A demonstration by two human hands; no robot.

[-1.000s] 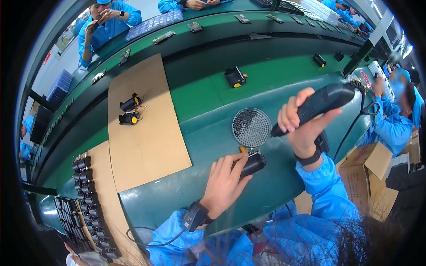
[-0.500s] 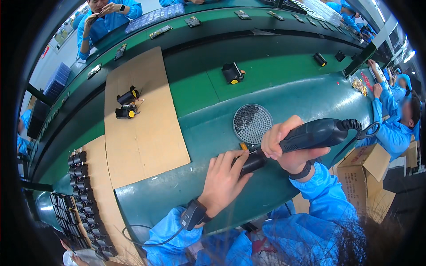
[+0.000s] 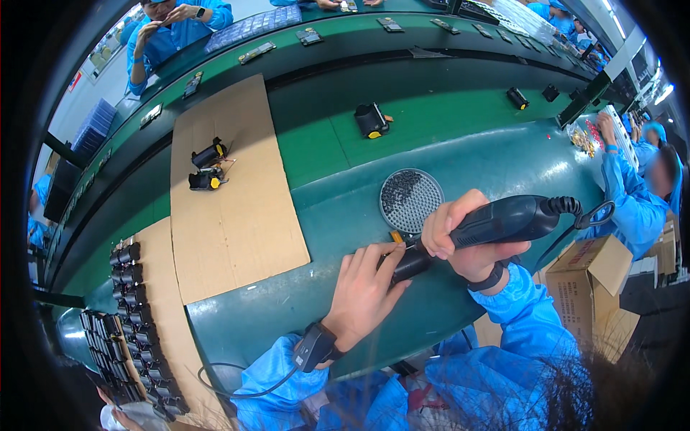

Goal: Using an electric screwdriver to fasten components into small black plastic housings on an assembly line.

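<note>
Black, rounded plastic housing [image 3: 412, 266]: in the head view it lies on the glossy dark-green counter [image 3: 273, 316], just on the near side of the round grey dimpled dish [image 3: 424, 212] that holds small dark pieces. A small orange tab [image 3: 396, 236] sticks out from the housing toward that dish.

The left hand [image 3: 361, 289], nearer the wearer than the dish, grasps the housing, fingers over its far side and thumb along its near side. The right hand [image 3: 466, 241], to the dish's right and nearer the wearer, is wrapped around a black, corded, pistol-free power driver [image 3: 509, 219], which lies almost flat and points left to the housing. Its exact contact point is too small to make out.

The step in hand looks like driving a fastener. To do it well, the left hand should pin the housing so that it cannot roll or twist, with fingertips clear of the bit. The right hand should line the driver up with the fastener's axis, press lightly and ease off once it seats. The orange tab looks flexible and easily creased, so neither bit nor fingers should drag on it.
</note>
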